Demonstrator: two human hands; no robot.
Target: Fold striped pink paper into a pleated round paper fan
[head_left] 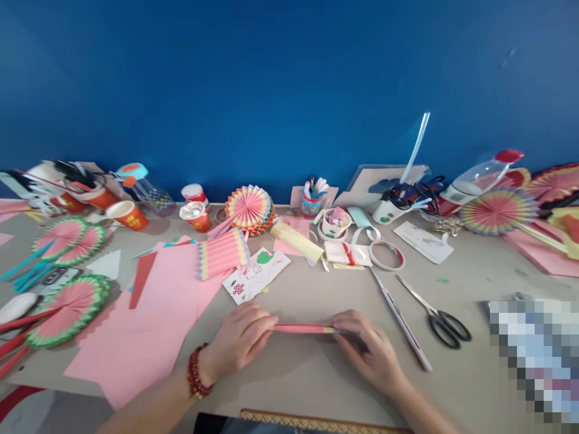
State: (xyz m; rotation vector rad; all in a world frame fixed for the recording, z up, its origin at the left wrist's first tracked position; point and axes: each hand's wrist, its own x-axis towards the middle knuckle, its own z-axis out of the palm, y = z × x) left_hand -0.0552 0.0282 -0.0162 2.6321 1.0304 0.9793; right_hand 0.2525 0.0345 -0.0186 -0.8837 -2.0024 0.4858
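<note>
A narrow folded paper strip, pink with a yellowish right end, spans the gap between my hands just over the table. My left hand, with a red bead bracelet at the wrist, pinches its left end. At the right end, the thumb and fingers of my right hand close on it. Beyond my left hand lies a white card with green and red marks. Pleated pink and yellow paper rests behind that card. To the right of my right hand are a slim craft knife and black-handled scissors.
Pink paper sheets and finished paper fans cover the left side. Along the blue wall stand paper cups, a pen cup and a tilted bottle. A tape roll lies mid-table. Something pixelated sits at right.
</note>
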